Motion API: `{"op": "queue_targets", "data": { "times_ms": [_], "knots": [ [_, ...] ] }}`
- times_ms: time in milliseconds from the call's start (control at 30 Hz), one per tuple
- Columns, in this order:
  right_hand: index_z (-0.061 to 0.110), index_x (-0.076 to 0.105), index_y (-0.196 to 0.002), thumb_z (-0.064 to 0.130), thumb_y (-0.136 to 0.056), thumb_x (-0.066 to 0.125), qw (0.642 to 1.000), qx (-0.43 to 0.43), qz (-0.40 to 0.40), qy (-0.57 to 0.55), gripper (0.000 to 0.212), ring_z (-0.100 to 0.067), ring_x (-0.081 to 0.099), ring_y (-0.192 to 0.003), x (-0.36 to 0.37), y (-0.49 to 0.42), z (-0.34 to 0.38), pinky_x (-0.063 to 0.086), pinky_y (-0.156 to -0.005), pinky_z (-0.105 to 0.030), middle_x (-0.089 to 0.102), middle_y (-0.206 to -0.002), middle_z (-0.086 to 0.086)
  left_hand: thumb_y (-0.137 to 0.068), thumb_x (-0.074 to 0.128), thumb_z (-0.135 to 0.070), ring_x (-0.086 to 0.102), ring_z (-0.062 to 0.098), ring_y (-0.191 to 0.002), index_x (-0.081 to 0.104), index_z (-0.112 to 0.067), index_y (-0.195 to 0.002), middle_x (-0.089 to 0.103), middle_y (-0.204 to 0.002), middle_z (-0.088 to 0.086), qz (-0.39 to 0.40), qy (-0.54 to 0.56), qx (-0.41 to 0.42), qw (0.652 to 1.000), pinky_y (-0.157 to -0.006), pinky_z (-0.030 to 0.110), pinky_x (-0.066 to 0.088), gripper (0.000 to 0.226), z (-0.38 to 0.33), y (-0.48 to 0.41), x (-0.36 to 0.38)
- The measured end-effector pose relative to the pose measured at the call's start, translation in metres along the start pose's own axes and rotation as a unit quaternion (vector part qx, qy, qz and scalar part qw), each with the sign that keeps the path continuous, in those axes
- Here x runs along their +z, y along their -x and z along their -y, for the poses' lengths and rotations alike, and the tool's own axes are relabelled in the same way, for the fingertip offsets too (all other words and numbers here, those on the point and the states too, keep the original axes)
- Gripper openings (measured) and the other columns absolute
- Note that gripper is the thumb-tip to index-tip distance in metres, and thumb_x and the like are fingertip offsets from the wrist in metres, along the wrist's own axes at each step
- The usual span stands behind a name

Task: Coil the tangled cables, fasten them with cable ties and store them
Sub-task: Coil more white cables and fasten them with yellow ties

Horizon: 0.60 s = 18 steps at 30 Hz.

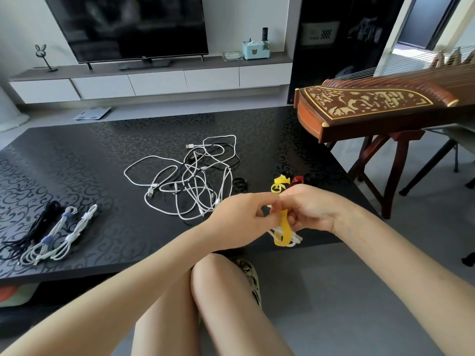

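Observation:
Over the near right edge of the black table (77,176), my right hand (311,209) grips a coiled white cable (293,240). A yellow cable tie (281,232) loops round that coil. My left hand (244,214) pinches the tie's upper part beside my right fingers. A tangle of white and black cables (195,178) lies in the middle of the table. Three tied bundles lie at the near left: a black one (38,227) and two white ones (48,242) (72,237).
Spare ties lie just beyond my hands: yellow (279,185), red (298,179) and black (240,185). A wooden zither (372,106) on a stand overhangs the table's far right corner. My knees (213,273) are at the near edge. A TV cabinet (154,80) stands behind.

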State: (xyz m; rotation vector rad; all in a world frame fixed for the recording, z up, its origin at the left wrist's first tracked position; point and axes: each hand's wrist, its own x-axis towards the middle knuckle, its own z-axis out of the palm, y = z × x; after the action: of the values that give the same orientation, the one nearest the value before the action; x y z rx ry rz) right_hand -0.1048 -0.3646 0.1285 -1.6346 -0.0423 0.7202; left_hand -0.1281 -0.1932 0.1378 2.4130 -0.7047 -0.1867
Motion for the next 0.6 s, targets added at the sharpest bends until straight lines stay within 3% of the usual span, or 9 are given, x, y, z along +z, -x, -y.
{"op": "queue_targets", "data": {
  "times_ms": [167,367,467,600],
  "knots": [
    [0.005,0.055,-0.064,0.004,-0.090,0.051,0.998,0.019,-0.020,-0.062,0.026,-0.006,0.037,-0.040,-0.004,-0.003,0.003,0.035,-0.040,-0.017,0.045,-0.050,-0.001,-0.093,0.056,-0.024,0.031,0.014,-0.047,0.055,-0.025,-0.080,0.035,-0.042,-0.006,-0.097,0.025,0.077,0.992,-0.051,0.023,0.030,0.013,0.002,0.005,0.005],
    [0.009,0.053,-0.064,0.002,-0.093,0.048,0.982,0.053,-0.067,-0.170,0.031,-0.008,0.040,-0.046,0.013,-0.016,-0.006,0.035,-0.043,-0.017,0.046,-0.052,-0.001,-0.094,0.055,-0.019,0.026,0.009,-0.043,0.053,-0.029,-0.075,0.035,-0.042,-0.010,-0.115,0.155,0.020,0.981,-0.046,0.016,0.025,0.021,0.009,0.002,0.008],
    [0.009,0.056,-0.075,0.019,-0.096,0.053,0.973,0.033,-0.068,-0.218,0.024,-0.013,0.049,-0.060,0.015,-0.016,-0.006,0.043,-0.050,-0.020,0.050,-0.062,-0.002,-0.095,0.053,-0.019,0.021,0.007,-0.039,0.056,-0.021,-0.081,0.029,-0.041,-0.011,-0.102,0.222,0.002,0.970,-0.038,0.016,0.023,0.015,0.018,0.008,0.005],
    [0.009,0.060,-0.088,0.055,-0.087,0.051,0.981,0.053,0.026,-0.185,0.047,-0.012,0.048,-0.063,0.015,-0.008,0.006,0.047,-0.059,-0.022,0.054,-0.070,-0.003,-0.096,0.051,-0.020,0.021,0.005,-0.037,0.056,-0.023,-0.082,0.030,-0.040,-0.013,-0.096,0.223,0.014,0.970,-0.035,0.017,0.024,0.016,0.022,0.016,0.001]
  ]
}}
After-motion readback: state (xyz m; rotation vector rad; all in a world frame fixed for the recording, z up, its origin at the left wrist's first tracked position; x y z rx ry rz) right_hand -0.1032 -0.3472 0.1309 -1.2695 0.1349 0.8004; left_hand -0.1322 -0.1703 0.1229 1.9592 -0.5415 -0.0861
